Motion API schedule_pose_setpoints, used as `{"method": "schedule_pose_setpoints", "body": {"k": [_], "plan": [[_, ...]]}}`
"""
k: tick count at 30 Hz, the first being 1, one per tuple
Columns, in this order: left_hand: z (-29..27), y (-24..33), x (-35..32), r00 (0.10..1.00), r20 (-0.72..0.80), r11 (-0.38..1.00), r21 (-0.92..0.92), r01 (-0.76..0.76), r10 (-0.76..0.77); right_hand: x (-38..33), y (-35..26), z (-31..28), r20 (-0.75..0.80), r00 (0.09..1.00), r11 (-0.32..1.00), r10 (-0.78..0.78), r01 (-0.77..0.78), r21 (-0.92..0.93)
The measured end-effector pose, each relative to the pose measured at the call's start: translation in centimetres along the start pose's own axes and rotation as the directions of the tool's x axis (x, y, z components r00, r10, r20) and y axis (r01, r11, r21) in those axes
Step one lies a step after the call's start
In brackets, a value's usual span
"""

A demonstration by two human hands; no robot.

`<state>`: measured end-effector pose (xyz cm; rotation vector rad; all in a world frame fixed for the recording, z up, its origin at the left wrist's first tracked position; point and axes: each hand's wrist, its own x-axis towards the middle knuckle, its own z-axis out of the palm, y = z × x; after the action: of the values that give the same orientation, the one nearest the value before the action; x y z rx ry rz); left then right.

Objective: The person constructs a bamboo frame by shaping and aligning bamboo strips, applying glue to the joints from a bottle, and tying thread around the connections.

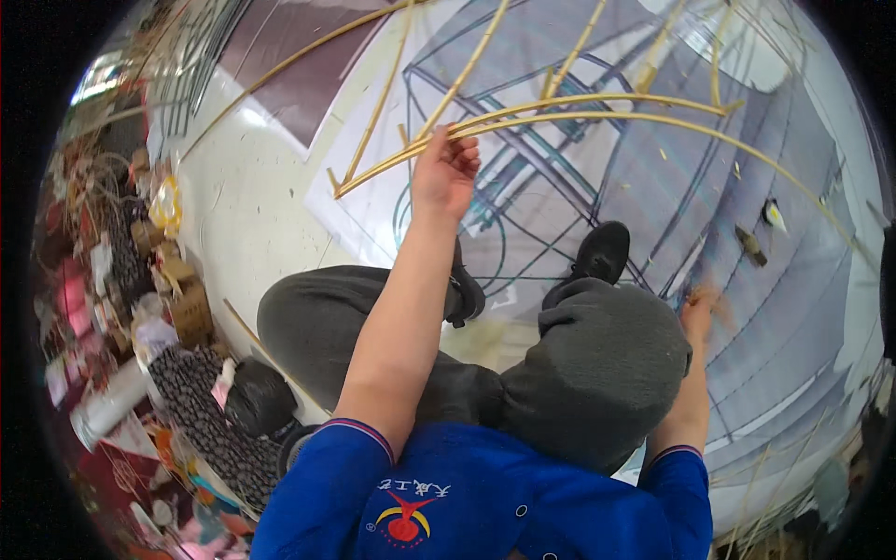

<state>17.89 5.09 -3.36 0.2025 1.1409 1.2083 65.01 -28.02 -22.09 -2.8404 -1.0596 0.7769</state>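
Observation:
My left hand (446, 177) is closed around the bent bamboo strips near the left part of a bamboo frame, its fingertips curled below them. One yellow strip (597, 98) forms the frame's near edge, and a thinner strip (747, 149) runs beside it and curves off to the right. Several bamboo sticks (464, 75) reach from that edge toward the far side. To the right of my knee, my right hand (700, 308) is low over the printed sheet. It is smeared by motion, so its fingers and anything in them cannot be made out.
A large sheet with line drawings (560, 177) covers the floor. On its right lie a short dark wooden piece (750, 245) and a small white-and-yellow item (774, 216). Boxes (189, 303), bags and a black plastic bag (259, 397) crowd the left. My shoe (603, 250) rests on the sheet.

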Motion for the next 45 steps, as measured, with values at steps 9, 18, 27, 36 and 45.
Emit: {"method": "schedule_pose_setpoints", "body": {"k": [9, 18, 27, 36, 45], "plan": [[0.6, -0.4, -0.4, 1.000, 0.021, 0.999, -0.039, 0.010, -0.010, -1.5, -1.8, -0.6, 0.207, 0.969, 0.984, -0.136, 0.109, 0.139], [0.0, -0.8, 0.2, 1.000, 0.017, 1.000, 0.019, 0.004, -0.005, -4.0, -4.5, 1.2, 0.276, 0.937, 0.948, -0.216, 0.134, 0.287], [-0.6, -0.9, 2.0, 0.999, 0.037, 1.000, -0.024, -0.006, 0.007, -6.5, -4.7, 1.5, 0.248, 0.943, 0.906, -0.221, 0.104, 0.411], [0.5, -1.3, 1.8, 0.998, 0.026, 0.995, 0.075, 0.059, -0.061, -7.7, -3.4, 3.4, 0.306, 0.940, 0.656, -0.151, -0.137, 0.742], [-0.7, -0.7, 1.3, 0.998, -0.047, 0.988, 0.152, 0.036, -0.029, -11.0, -8.2, -1.6, 0.306, 0.910, 0.499, -0.281, -0.134, 0.856]]}}
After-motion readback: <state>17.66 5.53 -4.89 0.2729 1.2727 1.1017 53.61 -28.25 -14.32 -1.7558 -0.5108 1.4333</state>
